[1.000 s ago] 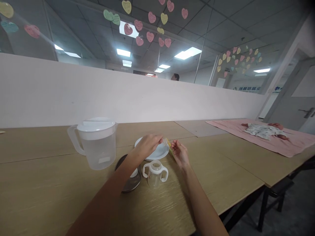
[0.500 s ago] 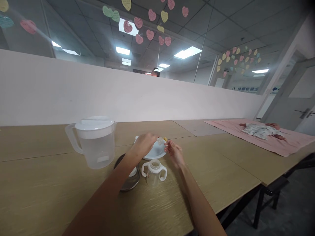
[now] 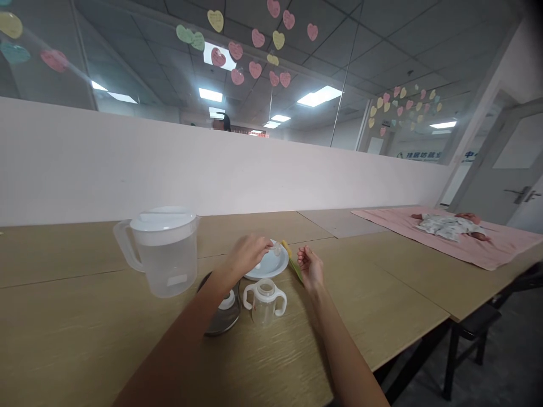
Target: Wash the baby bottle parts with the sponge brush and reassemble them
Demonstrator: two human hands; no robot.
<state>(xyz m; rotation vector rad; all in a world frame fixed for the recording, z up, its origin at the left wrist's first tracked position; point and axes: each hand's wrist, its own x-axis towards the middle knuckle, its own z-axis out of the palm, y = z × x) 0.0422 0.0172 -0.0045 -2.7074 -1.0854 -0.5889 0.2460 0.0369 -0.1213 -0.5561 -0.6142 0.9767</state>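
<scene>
My left hand point(image 3: 254, 249) reaches over a pale plate point(image 3: 271, 270), its fingertips pinched on a small clear bottle teat point(image 3: 277, 249). Just right of the plate, my right hand point(image 3: 311, 264) is raised with curled fingers; anything inside them is hidden. Between that hand and the plate lies a slim brush point(image 3: 293, 263) with a yellow head and green handle. A clear baby bottle point(image 3: 263, 308) with two white handles stands uncapped in front of the plate. Partly behind my left forearm is a dark round metal dish point(image 3: 227, 322) with a white ring-shaped part point(image 3: 228, 301) in it.
A lidded translucent pitcher point(image 3: 169, 265) stands on the wooden table point(image 3: 85, 328) at left. On the far right, a baby-like figure in patterned clothes point(image 3: 445, 226) lies on a pink cloth point(image 3: 487, 251). A white wall point(image 3: 127, 164) borders the table's back; a dark stool point(image 3: 470, 333) is beyond the right edge.
My right hand has moved right, away from the teat, and its fingers have curled in. My left hand still holds the teat over the plate. More of the brush now shows.
</scene>
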